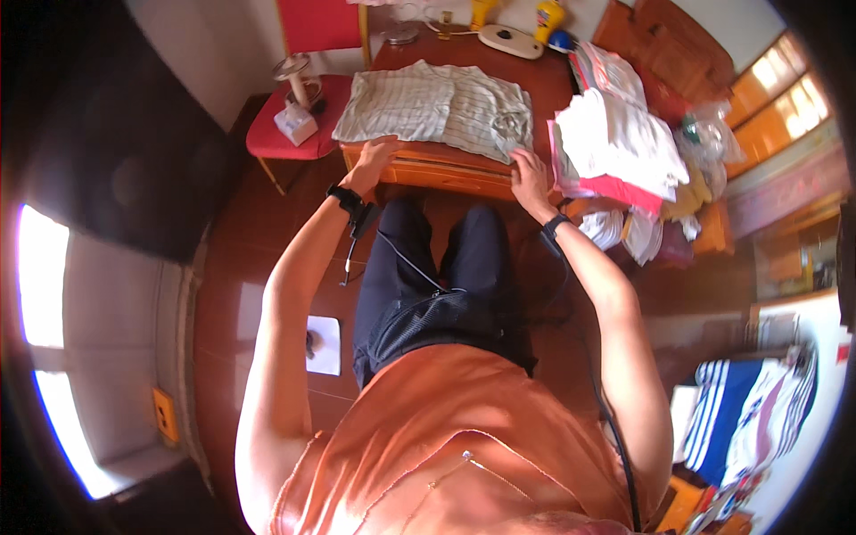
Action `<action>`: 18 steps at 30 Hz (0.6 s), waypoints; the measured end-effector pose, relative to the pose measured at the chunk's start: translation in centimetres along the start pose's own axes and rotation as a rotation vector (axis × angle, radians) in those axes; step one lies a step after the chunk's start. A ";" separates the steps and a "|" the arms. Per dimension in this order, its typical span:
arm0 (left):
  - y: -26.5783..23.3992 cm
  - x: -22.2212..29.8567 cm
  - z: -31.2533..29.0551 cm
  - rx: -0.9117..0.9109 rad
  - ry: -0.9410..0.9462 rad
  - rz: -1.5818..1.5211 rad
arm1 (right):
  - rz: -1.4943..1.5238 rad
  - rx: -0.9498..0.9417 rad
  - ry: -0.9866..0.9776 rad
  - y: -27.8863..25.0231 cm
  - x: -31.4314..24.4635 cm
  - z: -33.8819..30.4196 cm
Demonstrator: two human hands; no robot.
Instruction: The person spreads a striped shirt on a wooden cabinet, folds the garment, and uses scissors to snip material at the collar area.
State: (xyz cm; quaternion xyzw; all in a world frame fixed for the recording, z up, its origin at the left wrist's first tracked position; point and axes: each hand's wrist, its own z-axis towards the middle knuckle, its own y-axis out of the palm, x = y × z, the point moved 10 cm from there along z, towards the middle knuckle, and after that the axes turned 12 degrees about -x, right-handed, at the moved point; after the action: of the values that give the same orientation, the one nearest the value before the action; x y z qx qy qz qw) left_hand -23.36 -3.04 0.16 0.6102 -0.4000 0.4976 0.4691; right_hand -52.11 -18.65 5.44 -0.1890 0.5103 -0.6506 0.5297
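A pale grey-green checked garment (432, 105) lies spread on the brown wooden table (401, 171), bunched up at its right end. My left hand (378, 157) is at the cloth's near left edge, fingers stretched out and nothing held. By the bunched right end, my right hand (530, 175) has its fingers loosely spread at the near corner. Whether those fingertips touch the cloth is too small to tell. Each wrist wears a black band.
A stack of folded white and pink clothes (615, 147) stands right of the garment. A red chair (323, 94) at the left holds a white box (296, 125). Yellow bottles (548, 20) and a white power strip (510, 41) sit at the table's back.
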 end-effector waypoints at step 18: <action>-2.3 -4.2 4.9 -0.168 -0.463 1.452 | -0.377 -0.333 0.301 6.4 4.8 0.4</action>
State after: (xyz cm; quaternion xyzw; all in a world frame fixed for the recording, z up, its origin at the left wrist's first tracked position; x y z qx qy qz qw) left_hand -20.77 -7.13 -4.67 0.2452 -0.8252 0.5082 -0.0263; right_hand -50.36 -22.52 -1.27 -0.2663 0.6388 -0.6655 0.2795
